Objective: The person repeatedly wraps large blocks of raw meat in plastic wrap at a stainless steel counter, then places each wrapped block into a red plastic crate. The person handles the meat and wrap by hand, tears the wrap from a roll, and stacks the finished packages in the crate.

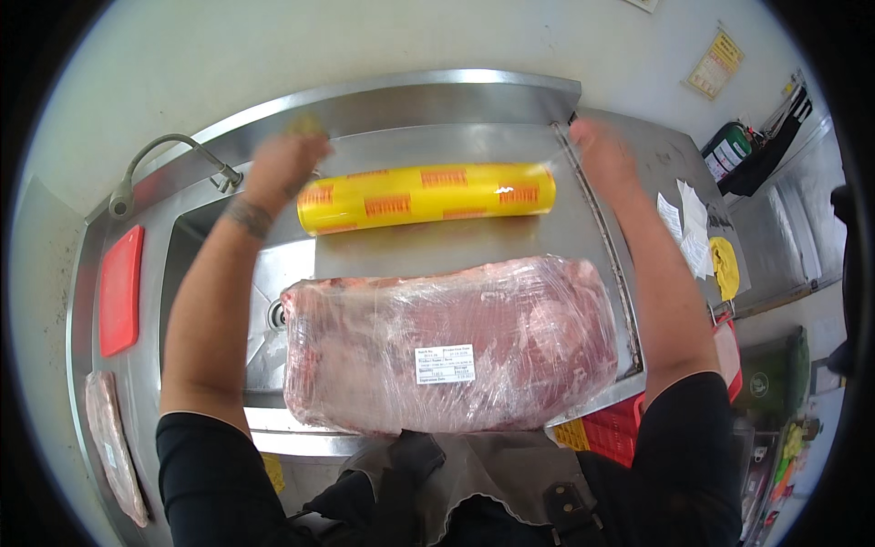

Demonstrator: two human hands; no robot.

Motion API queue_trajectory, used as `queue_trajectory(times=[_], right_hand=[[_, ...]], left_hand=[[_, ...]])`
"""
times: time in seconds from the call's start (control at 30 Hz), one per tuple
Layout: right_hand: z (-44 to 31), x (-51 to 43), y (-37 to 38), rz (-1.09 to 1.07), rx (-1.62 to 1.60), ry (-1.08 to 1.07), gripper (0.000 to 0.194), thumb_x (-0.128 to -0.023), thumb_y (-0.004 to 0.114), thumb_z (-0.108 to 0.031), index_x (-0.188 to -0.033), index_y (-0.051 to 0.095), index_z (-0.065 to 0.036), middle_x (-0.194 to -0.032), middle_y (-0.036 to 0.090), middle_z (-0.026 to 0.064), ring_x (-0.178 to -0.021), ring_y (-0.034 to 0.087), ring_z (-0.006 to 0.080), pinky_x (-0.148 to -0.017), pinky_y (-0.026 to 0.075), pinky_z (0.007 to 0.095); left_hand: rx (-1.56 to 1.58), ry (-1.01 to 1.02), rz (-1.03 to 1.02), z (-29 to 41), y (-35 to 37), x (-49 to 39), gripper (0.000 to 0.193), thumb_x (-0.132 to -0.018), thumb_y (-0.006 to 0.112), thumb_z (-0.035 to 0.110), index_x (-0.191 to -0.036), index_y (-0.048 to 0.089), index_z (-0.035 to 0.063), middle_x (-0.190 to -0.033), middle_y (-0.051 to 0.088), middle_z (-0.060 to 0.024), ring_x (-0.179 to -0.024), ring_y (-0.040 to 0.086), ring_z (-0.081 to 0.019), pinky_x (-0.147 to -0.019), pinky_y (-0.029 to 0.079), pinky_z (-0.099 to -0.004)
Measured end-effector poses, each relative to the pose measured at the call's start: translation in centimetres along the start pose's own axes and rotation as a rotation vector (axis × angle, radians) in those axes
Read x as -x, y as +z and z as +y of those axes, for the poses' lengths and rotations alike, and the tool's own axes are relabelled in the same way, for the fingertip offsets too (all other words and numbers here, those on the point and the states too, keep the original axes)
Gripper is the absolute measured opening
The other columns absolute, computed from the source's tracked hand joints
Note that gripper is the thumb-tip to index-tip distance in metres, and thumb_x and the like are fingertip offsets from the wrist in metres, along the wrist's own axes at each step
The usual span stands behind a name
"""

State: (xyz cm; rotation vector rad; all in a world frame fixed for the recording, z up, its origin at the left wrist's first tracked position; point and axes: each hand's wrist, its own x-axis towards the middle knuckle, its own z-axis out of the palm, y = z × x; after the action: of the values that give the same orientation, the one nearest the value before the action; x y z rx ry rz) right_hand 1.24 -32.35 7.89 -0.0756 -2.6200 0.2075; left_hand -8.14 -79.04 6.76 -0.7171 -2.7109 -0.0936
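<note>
A large slab of raw meat (355, 342) wrapped in clear plastic film lies directly in front of me on the steel sink counter. On its top sits a white printed label (445, 364). Beyond the meat, a yellow roll of cling film (424, 197) with orange printed patches lies crosswise. My left hand (287, 164) is raised near the roll's left end, blurred, with a small yellowish blur at its fingers. Past the roll's right end is my right hand (605, 154), curled and blurred. A faint clear sheen shows beside it; whether either hand grips film is unclear.
At left are a sink basin (198, 239), a faucet (171, 140), a red cutting board (122, 290) and another wrapped meat piece (115, 444). A side table (656, 150) at right bears papers (692, 225) and a yellow cloth (724, 267). Red crates (605, 431) stand below.
</note>
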Motion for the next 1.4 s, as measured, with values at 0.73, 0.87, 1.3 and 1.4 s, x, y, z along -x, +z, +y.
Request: queue_trajectory(times=[0.73, 0.87, 1.3, 1.4], right_hand=[[-2.5, 34.8, -9.0, -0.864, -0.249, -0.268, 0.012, -0.089, 0.067, -0.014, -0.097, 0.069, -0.006, -0.099, 0.071, 0.0093, -0.094, 0.066, 0.0312, -0.086, 0.051, 0.041], [-1.7, 38.1, -9.7, -0.626, -0.192, -0.217, 0.027, -0.083, 0.074, -0.017, -0.11, 0.072, -0.009, -0.105, 0.07, 0.0114, -0.103, 0.065, 0.0329, -0.096, 0.05, 0.0422], [8.2, 30.0, -5.0, -0.345, -0.794, 0.705, 0.051, -0.1, 0.063, -0.04, -0.132, 0.061, 0.0, -0.116, 0.069, 0.0088, -0.1, 0.064, 0.0183, -0.092, 0.051, 0.0333], [8.0, 27.4, -2.7, -0.465, -0.846, 0.798, 0.049, -0.1, 0.063, -0.043, -0.13, 0.064, -0.004, -0.118, 0.071, 0.0098, -0.104, 0.067, 0.0213, -0.093, 0.051, 0.0342]], left_hand=[[0.257, 0.21, -0.331, 15.1, -4.6, 39.4, 0.038, -0.083, 0.072, 0.016, -0.119, 0.07, 0.0069, -0.104, 0.07, -0.0115, -0.097, 0.065, -0.0307, -0.09, 0.051, -0.0431], [0.533, 0.236, -0.233, 10.6, -1.6, 41.9, 0.045, -0.088, 0.072, 0.024, -0.128, 0.065, 0.0027, -0.109, 0.072, -0.0105, -0.099, 0.067, -0.0266, -0.086, 0.052, -0.0387], [1.383, -0.798, -0.348, 3.5, 1.1, 31.3, 0.062, -0.102, 0.05, 0.057, -0.128, 0.062, 0.0022, -0.108, 0.07, -0.0081, -0.094, 0.067, -0.0178, -0.081, 0.053, -0.0345], [1.375, -0.893, -0.462, 2.1, 2.8, 29.2, 0.061, -0.105, 0.046, 0.056, -0.127, 0.062, 0.002, -0.109, 0.071, -0.0099, -0.093, 0.069, -0.0195, -0.083, 0.056, -0.0356]])
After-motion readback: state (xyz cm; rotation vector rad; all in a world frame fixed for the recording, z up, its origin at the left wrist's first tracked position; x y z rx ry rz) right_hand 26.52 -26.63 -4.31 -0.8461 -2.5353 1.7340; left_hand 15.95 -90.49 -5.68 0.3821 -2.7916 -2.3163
